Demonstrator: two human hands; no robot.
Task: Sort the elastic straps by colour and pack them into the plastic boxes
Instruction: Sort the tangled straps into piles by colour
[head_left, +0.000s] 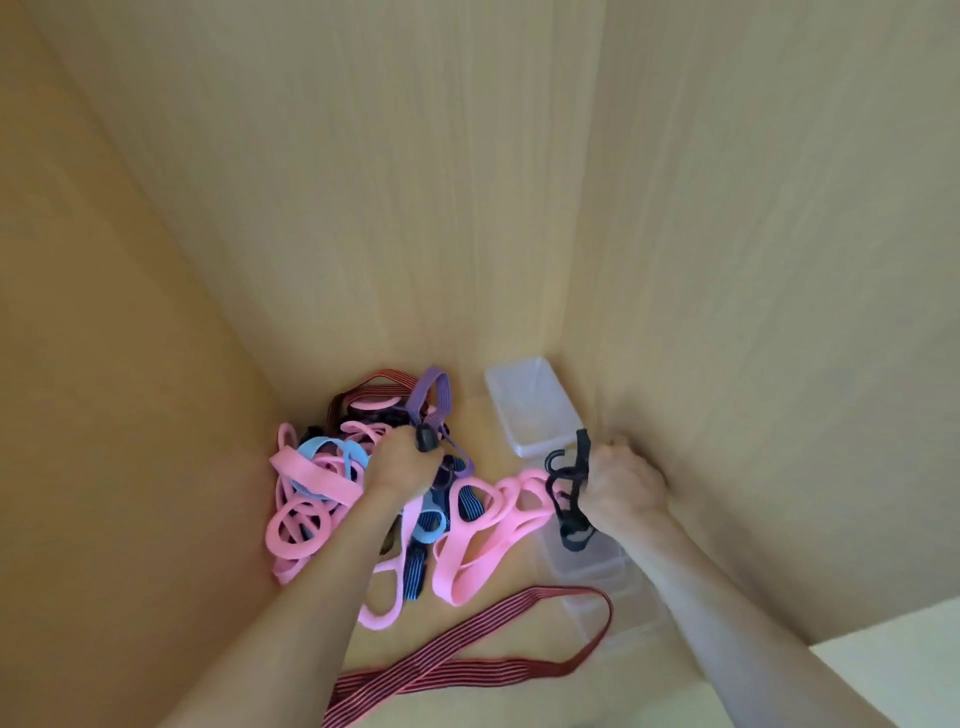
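Far-left corner of the wooden floor: pile of elastic straps, unsorted; pink, light blue, dark blue striped and purple loops tangled together
Purple strap: stands up from the far side of the pile, just above the left hand
Left hand: on top of the pile; fingers curled tight round a dark rounded fitting; which strap it belongs to cannot be told
Right hand: right of the pile, close to the right wall; fingers clamped in a fist on a black strap that hangs down over the near box
Far box: clear plastic, against the far wall; no straps visible inside
Near box: clear plastic, beneath the right hand; more clear boxes seem to sit nearer, number uncertain
Striped red strap: long loop lying loose, near side, apart from the pile
Step in hand: judged early sorting; black strap picked out, most of the pile not yet packed
Next move: probably lower the black strap into the near box and let go; a pink loop lies against it and may drag along, so the left hand may need to hold the pile down
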